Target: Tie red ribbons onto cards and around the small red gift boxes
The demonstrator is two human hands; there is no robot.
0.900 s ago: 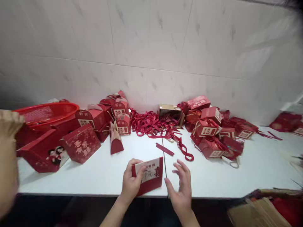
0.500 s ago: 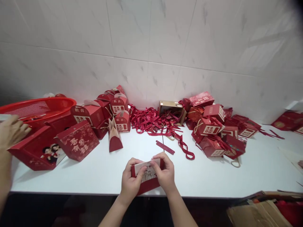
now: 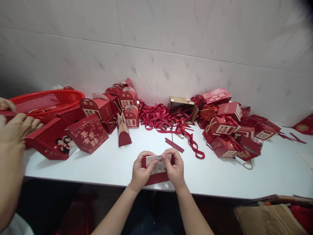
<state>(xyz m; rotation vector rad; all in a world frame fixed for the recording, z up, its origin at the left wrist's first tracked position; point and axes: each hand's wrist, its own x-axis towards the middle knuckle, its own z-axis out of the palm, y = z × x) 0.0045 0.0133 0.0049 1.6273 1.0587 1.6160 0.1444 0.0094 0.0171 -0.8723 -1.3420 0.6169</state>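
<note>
Left hand point(image 3: 140, 172), right hand point(image 3: 175, 169) grip box point(image 3: 156, 178); lettering point(image 3: 156, 159) unclear.

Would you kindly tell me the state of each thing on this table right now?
flat red box: folded flat, gripped at both ends
left hand: shut on its left end
right hand: shut on its right end
kraft box: open, lying on its side
ribbons: loose, tangled in a heap
gift boxes: assembled, piled
</note>
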